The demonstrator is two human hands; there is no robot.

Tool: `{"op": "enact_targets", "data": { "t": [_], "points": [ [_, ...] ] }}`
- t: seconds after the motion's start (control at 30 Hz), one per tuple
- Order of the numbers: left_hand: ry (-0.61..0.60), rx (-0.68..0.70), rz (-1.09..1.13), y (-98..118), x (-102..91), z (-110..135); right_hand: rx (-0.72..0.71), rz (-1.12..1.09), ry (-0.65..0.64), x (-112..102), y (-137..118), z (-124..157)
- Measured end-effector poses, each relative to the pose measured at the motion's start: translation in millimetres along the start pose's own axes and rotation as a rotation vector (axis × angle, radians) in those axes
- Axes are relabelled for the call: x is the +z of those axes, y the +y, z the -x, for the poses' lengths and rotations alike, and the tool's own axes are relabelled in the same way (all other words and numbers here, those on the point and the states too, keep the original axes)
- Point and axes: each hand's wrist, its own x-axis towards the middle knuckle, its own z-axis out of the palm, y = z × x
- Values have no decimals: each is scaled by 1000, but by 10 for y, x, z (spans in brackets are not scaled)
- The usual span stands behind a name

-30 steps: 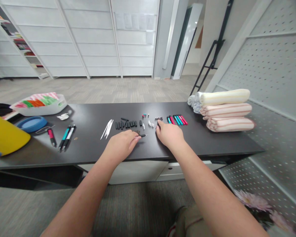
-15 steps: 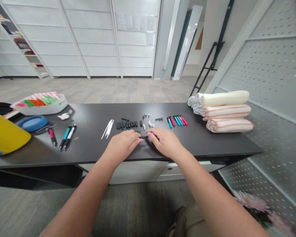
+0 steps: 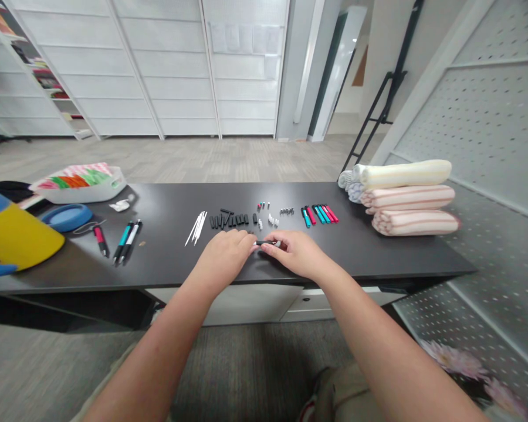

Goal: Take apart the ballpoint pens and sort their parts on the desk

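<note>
Over the front of the dark table, my left hand (image 3: 229,255) and my right hand (image 3: 295,252) meet at a slim black pen part (image 3: 266,242). The fingers of my left hand pinch its left end, where a bit of white shows. My right thumb and fingers close round the other end, near something silvery. Just beyond my hands lie several black pen grips (image 3: 239,220), small white pieces (image 3: 273,220), metal tips (image 3: 287,211) and tiny coloured pieces (image 3: 263,206). White refills (image 3: 196,227) lie left of them; teal and pink pen barrels (image 3: 320,215) lie to the right.
Rolled towels (image 3: 411,199) are stacked at the table's right end. On the left are whole pens (image 3: 127,241), a pink pen (image 3: 100,239), a blue round dish (image 3: 68,217), a yellow-and-blue object (image 3: 22,237) and a white basket (image 3: 77,194). A pegboard panel (image 3: 506,146) borders the right.
My right hand has shifted so a silvery end shows by its fingers, and more of the black pen part is visible between my hands. The whole view has moved slightly.
</note>
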Motion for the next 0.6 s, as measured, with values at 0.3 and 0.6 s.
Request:
{"op": "enact_targets", "data": {
  "t": [0.3, 0.6],
  "points": [
    [-119, -100, 21, 186, -33, -91, -14, -84, -57, -46, 5, -22],
    [-152, -195, -11, 215, -81, -68, -40, -188, -70, -54, 42, -43]
  ]
}}
